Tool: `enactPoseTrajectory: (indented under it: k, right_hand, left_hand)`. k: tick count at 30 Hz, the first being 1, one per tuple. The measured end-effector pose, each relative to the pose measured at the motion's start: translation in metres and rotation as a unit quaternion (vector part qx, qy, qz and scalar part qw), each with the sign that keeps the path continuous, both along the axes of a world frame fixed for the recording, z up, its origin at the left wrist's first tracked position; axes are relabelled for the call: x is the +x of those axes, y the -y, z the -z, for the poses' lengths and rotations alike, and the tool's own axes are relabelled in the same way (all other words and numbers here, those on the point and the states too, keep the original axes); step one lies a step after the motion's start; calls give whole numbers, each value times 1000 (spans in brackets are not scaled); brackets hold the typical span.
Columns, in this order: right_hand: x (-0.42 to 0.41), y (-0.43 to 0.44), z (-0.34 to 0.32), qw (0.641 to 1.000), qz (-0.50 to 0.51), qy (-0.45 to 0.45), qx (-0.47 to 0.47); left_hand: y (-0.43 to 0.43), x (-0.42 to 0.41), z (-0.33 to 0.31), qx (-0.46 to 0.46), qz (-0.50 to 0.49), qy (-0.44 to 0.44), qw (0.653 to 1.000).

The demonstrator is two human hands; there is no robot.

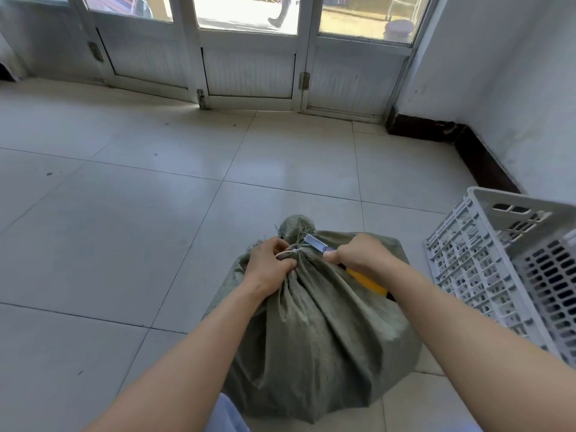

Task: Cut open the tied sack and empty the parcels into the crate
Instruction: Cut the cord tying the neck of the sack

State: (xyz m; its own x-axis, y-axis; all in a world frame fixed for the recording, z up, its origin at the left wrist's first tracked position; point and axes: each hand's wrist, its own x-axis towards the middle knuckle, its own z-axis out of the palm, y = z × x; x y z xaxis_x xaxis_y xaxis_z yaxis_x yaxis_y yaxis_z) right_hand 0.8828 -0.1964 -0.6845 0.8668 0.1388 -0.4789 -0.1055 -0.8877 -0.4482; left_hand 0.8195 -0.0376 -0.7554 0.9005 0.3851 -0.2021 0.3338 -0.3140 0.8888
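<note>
Pale floor tiles (131,232) run to white glazed doors (249,70) at twelve o'clock. Toward six o'clock stands a grey-green woven sack (314,332); the left hand (269,265) is clenched around its tied neck (293,249). The right hand (358,255) is closed round a yellow-handled utility knife (364,280), blade at the tie. At three o'clock sits a white slotted plastic crate (505,269).

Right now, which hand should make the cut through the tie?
Right. The right hand holds the yellow-handled knife, its blade at the tie on the sack. The left hand grips the gathered neck, so it likely steadies.
</note>
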Motion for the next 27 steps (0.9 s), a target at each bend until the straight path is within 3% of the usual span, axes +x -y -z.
enactPoseTrajectory:
  k: [5, 7, 11, 16, 19, 23, 27]
  right_hand:
    - [-2, 25, -35, 994, -66, -64, -57]
    - [5, 31, -43, 996, -56, -38, -62]
    - [18, 20, -31, 997, 15, 32, 66]
    - [36, -8, -7, 957, 128, 11, 260]
    - [42, -15, 0, 954, 122, -30, 271]
    - [42, -6, 1, 962, 150, 14, 229]
    - [47, 9, -2, 947, 186, 39, 259]
  left_hand:
    - [-10, 0, -2, 26, -35, -1, 999]
    - [-10, 1, -6, 39, -40, 11, 998]
    - [2, 5, -18, 1, -7, 66, 998]
    - [7, 3, -41, -48, 66, 107, 991]
    - [7, 1, -43, -68, 100, 92, 988]
    - [2, 3, -40, -47, 107, 38, 992]
    - [5, 5, -40, -10, 107, 17, 994]
